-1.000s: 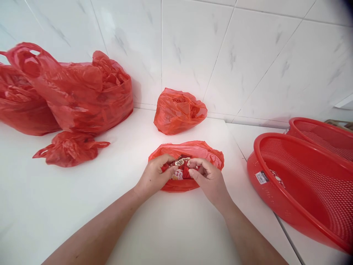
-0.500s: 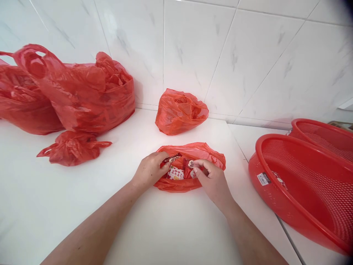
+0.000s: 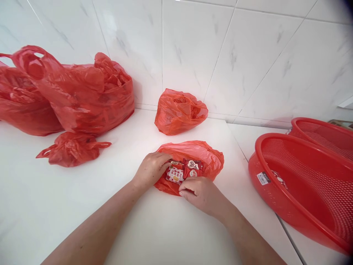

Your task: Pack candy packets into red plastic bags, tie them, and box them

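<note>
A small red plastic bag [image 3: 205, 156] lies open on the white counter in front of me, with several red and white wrapped sweets [image 3: 184, 171] showing in its mouth. My left hand [image 3: 151, 169] grips the bag's left rim with bent fingers. My right hand [image 3: 200, 192] is curled at the bag's near edge, fingers closed on the plastic there; what lies under its fingers is hidden.
Another small red bag [image 3: 179, 111] sits by the tiled wall behind. Big stuffed red bags [image 3: 82, 92] and a knotted little one [image 3: 70, 148] lie at the left. Two red mesh baskets [image 3: 300, 184] rest at the right, over a seam in the counter.
My right hand has drawn back from the bag's mouth to its near edge and closed there. More of the sweets now show. The left hand has hardly moved.
</note>
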The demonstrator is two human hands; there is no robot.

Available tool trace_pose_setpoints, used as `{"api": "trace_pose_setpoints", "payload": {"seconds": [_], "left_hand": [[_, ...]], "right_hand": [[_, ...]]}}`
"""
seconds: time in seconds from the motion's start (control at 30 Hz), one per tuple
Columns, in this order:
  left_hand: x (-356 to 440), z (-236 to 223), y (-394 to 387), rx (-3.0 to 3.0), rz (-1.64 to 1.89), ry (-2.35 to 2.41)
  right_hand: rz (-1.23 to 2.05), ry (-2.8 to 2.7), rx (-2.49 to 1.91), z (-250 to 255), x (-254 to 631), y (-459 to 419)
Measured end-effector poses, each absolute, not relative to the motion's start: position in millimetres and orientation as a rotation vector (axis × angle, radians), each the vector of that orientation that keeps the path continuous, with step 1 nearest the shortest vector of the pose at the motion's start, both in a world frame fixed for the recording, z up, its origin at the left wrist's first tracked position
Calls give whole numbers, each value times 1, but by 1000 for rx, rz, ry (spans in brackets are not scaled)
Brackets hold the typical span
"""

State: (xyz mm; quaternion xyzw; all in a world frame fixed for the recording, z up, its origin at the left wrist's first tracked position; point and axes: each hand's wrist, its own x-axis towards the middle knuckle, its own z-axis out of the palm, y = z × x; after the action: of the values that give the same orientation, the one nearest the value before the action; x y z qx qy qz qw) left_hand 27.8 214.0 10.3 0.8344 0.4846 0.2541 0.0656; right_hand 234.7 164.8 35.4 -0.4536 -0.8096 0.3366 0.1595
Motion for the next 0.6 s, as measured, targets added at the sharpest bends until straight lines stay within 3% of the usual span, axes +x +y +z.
{"api": "trace_pose_setpoints", "payload": {"seconds": [0.4,0.6], "left_hand": [[27,-6,223,2576,823,1385],[29,-5,221,2493,837,1333]], "right_hand": [[948,-2343,-1263,33,235,162],[714,-2032,-1439,31,239,172]]}}
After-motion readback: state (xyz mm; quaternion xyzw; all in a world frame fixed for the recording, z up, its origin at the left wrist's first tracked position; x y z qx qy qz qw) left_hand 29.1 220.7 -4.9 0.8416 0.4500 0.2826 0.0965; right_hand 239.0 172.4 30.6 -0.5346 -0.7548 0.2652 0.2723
